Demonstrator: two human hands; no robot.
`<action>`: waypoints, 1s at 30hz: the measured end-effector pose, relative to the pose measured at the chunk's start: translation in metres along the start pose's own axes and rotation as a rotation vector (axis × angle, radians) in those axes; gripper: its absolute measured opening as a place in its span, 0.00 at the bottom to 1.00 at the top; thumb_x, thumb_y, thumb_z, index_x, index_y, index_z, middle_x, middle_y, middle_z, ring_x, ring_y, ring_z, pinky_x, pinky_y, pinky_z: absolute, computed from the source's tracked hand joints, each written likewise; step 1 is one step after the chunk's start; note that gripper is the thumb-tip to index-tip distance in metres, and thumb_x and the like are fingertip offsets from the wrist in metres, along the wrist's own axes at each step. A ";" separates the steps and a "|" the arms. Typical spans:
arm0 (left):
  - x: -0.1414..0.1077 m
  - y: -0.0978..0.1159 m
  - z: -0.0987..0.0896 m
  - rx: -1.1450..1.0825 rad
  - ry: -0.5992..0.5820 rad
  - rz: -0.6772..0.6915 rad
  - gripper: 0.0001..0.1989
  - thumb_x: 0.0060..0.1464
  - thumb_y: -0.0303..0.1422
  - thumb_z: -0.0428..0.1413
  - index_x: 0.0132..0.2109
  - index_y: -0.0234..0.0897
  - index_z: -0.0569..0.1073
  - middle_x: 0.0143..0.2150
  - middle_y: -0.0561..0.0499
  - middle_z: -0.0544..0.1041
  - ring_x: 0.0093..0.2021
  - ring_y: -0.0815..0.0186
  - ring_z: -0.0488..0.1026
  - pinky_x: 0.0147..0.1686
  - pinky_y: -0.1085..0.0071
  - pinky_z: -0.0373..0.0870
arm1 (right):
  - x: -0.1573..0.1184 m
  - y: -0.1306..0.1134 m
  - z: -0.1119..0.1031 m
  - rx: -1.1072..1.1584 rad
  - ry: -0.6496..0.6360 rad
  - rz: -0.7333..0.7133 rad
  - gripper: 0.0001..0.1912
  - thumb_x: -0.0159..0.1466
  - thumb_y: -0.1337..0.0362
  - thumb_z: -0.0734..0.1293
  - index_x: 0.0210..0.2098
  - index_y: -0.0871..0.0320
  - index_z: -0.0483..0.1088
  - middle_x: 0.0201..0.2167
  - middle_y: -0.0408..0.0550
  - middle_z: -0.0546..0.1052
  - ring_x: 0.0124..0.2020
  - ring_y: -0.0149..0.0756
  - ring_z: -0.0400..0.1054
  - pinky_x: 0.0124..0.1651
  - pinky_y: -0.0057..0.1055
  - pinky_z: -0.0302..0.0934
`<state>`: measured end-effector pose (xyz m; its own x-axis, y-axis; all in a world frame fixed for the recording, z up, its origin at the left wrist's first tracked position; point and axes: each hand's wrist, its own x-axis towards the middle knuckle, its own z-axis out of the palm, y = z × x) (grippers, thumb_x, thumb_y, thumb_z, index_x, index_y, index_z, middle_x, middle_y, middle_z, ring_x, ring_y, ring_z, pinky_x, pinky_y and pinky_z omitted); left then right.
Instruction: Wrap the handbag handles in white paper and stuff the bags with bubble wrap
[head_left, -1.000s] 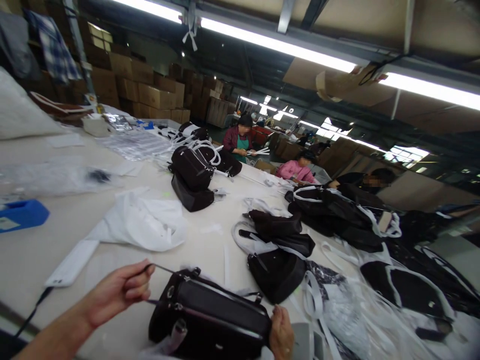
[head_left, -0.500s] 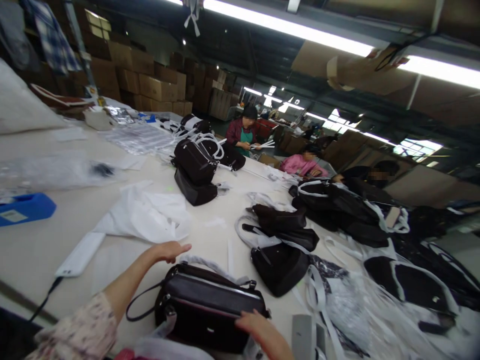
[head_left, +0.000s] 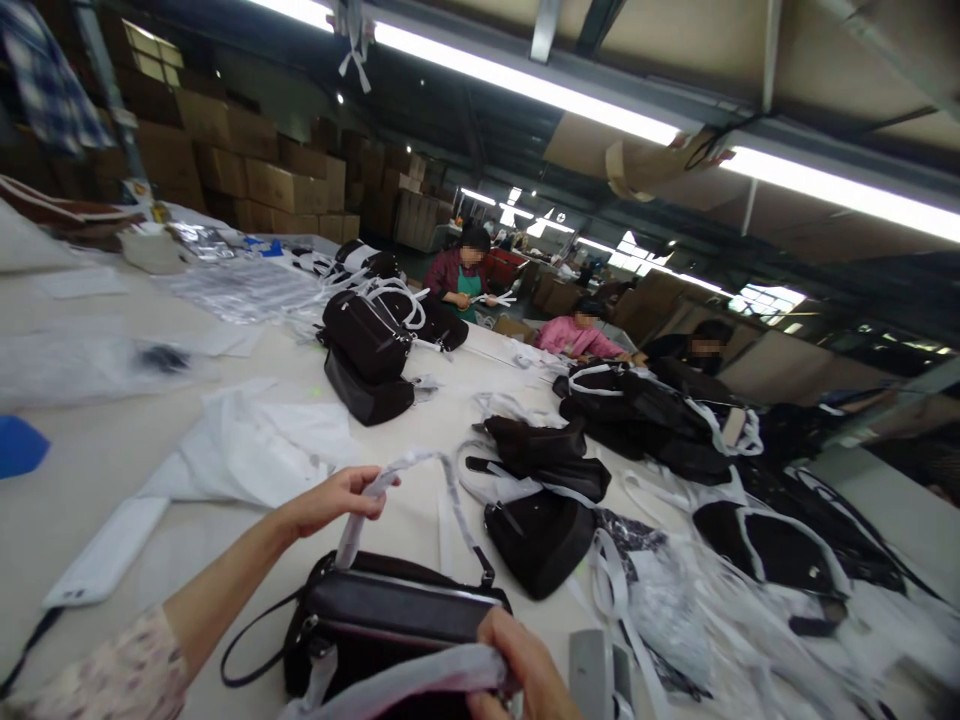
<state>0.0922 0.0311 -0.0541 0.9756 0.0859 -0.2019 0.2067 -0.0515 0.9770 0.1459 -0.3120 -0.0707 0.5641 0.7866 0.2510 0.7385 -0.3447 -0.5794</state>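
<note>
A black handbag (head_left: 420, 600) with a metal zip sits at the bottom centre of the table. Its far handle, wrapped in white, stands raised in an arch, and my left hand (head_left: 349, 497) has its fingers closed round the left side of that arch. My right hand (head_left: 521, 660) grips the near handle (head_left: 420, 680), also wrapped in white, at the bag's right front. A thin black strap loops out from the bag's left end. The near handle hides part of the bag's front.
More black bags (head_left: 540, 530) lie to the right and farther back. White wrapping sheet (head_left: 255, 440) and a white power strip (head_left: 112, 550) are at the left. A grey device (head_left: 591, 665) stands beside the bag. Plastic film covers the right side. People work beyond the table.
My left hand has taken hold of the far handle, which has risen off the bag. My right hand has gone from the bag's front to the near handle. The view has shifted rightward.
</note>
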 end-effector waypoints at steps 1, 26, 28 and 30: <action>-0.012 0.009 0.000 -0.027 -0.096 0.017 0.23 0.43 0.35 0.58 0.49 0.35 0.74 0.32 0.53 0.71 0.35 0.64 0.68 0.39 0.69 0.65 | 0.008 0.002 -0.006 -0.002 0.025 -0.045 0.10 0.49 0.73 0.61 0.29 0.52 0.61 0.27 0.39 0.72 0.27 0.32 0.70 0.29 0.24 0.63; -0.086 0.049 0.006 0.035 -0.563 -0.086 0.19 0.39 0.46 0.69 0.37 0.40 0.83 0.35 0.50 0.81 0.39 0.55 0.76 0.34 0.68 0.73 | 0.129 -0.041 -0.044 -0.348 -0.306 -0.508 0.33 0.38 0.74 0.58 0.42 0.52 0.73 0.45 0.49 0.81 0.53 0.50 0.73 0.64 0.57 0.56; -0.088 0.055 0.005 -0.004 -0.532 -0.100 0.22 0.37 0.47 0.70 0.38 0.39 0.83 0.35 0.50 0.81 0.39 0.54 0.76 0.33 0.68 0.72 | 0.134 -0.043 -0.058 -0.204 -0.328 -0.473 0.23 0.45 0.73 0.59 0.38 0.51 0.72 0.32 0.43 0.80 0.39 0.41 0.77 0.62 0.45 0.61; -0.084 0.057 0.014 -0.095 -0.480 -0.083 0.26 0.35 0.48 0.70 0.42 0.39 0.82 0.37 0.51 0.80 0.39 0.54 0.76 0.33 0.68 0.71 | 0.138 -0.047 -0.071 -0.111 -0.310 -0.448 0.18 0.53 0.68 0.60 0.41 0.49 0.72 0.32 0.44 0.79 0.34 0.39 0.76 0.51 0.35 0.68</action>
<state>0.0234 0.0072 0.0177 0.8845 -0.3834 -0.2658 0.2993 0.0293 0.9537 0.2149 -0.2241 0.0467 0.0633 0.9768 0.2044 0.9253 0.0193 -0.3787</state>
